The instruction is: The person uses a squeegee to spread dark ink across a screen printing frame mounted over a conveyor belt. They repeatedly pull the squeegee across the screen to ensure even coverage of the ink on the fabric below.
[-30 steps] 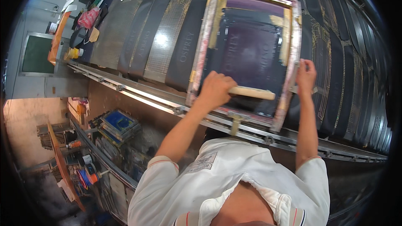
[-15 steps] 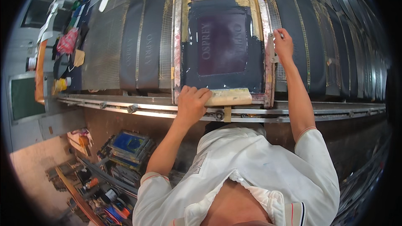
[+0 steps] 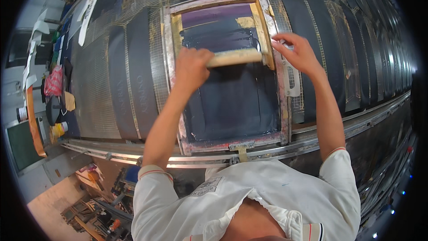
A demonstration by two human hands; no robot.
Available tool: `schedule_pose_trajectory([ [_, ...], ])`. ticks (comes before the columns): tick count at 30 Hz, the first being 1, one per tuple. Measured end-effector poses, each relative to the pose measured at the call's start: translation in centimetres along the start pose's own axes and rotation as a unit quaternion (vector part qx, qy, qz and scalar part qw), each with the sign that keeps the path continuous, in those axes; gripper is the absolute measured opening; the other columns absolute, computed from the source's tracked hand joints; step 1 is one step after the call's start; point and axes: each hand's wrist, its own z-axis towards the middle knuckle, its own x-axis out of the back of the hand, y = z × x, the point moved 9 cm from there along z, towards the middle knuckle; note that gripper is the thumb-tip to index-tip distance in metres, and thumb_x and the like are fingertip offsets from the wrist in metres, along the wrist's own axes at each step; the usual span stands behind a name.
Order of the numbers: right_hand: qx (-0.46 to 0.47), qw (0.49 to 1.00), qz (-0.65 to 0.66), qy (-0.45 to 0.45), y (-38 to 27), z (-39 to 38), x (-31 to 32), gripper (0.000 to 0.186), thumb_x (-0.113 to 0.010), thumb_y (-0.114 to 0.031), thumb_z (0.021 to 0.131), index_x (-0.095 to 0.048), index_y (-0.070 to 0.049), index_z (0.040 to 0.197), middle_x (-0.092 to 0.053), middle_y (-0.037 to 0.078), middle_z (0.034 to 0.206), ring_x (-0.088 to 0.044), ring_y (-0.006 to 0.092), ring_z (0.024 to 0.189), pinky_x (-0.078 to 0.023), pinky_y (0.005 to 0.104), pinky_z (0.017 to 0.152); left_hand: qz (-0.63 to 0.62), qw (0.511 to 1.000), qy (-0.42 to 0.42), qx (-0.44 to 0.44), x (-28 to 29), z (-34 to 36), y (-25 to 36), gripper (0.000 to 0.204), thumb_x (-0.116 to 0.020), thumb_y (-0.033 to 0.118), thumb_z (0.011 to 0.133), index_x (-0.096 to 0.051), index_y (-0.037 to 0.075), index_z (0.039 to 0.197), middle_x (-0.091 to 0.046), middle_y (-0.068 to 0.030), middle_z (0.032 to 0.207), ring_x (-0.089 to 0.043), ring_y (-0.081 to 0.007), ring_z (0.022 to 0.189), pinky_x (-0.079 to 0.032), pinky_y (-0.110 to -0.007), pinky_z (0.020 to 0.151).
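My left hand (image 3: pixel 192 69) is closed round the left end of a squeegee with a pale wooden handle (image 3: pixel 236 58). The squeegee lies crosswise inside a screen-printing frame (image 3: pixel 171 73), over its far half. Dark wet ink (image 3: pixel 232 102) covers the mesh on the near side of the blade, and streaks of it show beyond. By the frame's right rail is my right hand (image 3: pixel 298 53), its thumb and forefinger apart and nothing visible between them. A metal handle plate (image 3: pixel 292 79) on that rail sits just below this hand, apart from it.
Dark fabric pieces (image 3: pixel 127 76) lie on the table left of the frame, with more dark strips (image 3: pixel 307 35) on the right. A metal rail (image 3: pixel 312 145) runs along the table's near edge. A white strip (image 3: pixel 92 11) and a yellow container (image 3: pixel 59 129) are at the left.
My left hand has pushed the squeegee from the frame's near end to its far half. Ink now covers the window that showed lettering. My right hand has come off the handle plate.
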Motion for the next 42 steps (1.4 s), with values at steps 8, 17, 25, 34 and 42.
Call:
schedule_pose_trajectory([
  [8,0.092,0.946,-0.242,-0.194,-3.9,10.6,-7.3,0.045,-0.086,-0.036,0.079,-0.074,-0.004,0.109,-0.074,0.019,0.096,-0.071,0.0388,0.093,-0.055,0.0451,0.083,-0.042,0.976,-0.164,0.138,-1.7,8.3,-6.8,0.035,-0.089,0.027,0.070,-0.079,0.009,0.098,-0.074,-0.0142,0.081,-0.072,-0.0375,0.082,-0.055,-0.048,0.076],
  [17,0.115,0.957,-0.208,-0.164,-3.0,6.3,-9.5,0.034,-0.088,-0.026,0.073,-0.075,-0.003,0.095,-0.072,0.020,0.081,-0.069,0.0418,0.080,-0.055,0.0468,0.073,-0.046,0.976,-0.166,0.134,-2.6,4.3,-4.3,0.042,-0.091,0.033,0.067,-0.079,0.011,0.101,-0.074,-0.0149,0.081,-0.072,-0.0370,0.082,-0.056,-0.046,0.077],
  [25,0.170,0.960,-0.184,-0.127,-8.4,-15.6,-10.7,0.022,-0.087,-0.023,0.070,-0.072,-0.009,0.078,-0.066,0.010,0.072,-0.064,0.0292,0.082,-0.046,0.0424,0.081,-0.101,0.986,-0.092,0.095,1.4,-13.1,9.9,0.016,-0.086,0.015,0.069,-0.074,0.013,0.080,-0.071,-0.0049,0.075,-0.065,-0.0275,0.072,-0.041,-0.041,0.074],
  [34,0.204,0.942,-0.248,-0.099,-7.7,-3.9,-8.7,0.023,-0.085,-0.027,0.076,-0.072,-0.009,0.084,-0.065,0.015,0.074,-0.064,0.0375,0.078,-0.050,0.0488,0.074,-0.035,0.996,-0.070,0.050,1.5,-2.8,2.6,0.022,-0.086,0.021,0.069,-0.076,0.012,0.086,-0.071,-0.0087,0.076,-0.067,-0.0332,0.075,-0.046,-0.044,0.072],
  [42,0.140,0.954,-0.198,-0.176,-2.5,14.0,-8.7,0.039,-0.090,-0.029,0.073,-0.075,-0.003,0.098,-0.074,0.019,0.082,-0.072,0.0381,0.081,-0.056,0.0454,0.075,-0.026,0.981,-0.148,0.121,-2.0,10.2,-9.0,0.048,-0.092,0.035,0.066,-0.080,0.013,0.106,-0.075,-0.0160,0.089,-0.072,-0.0361,0.090,-0.056,-0.045,0.083],
])
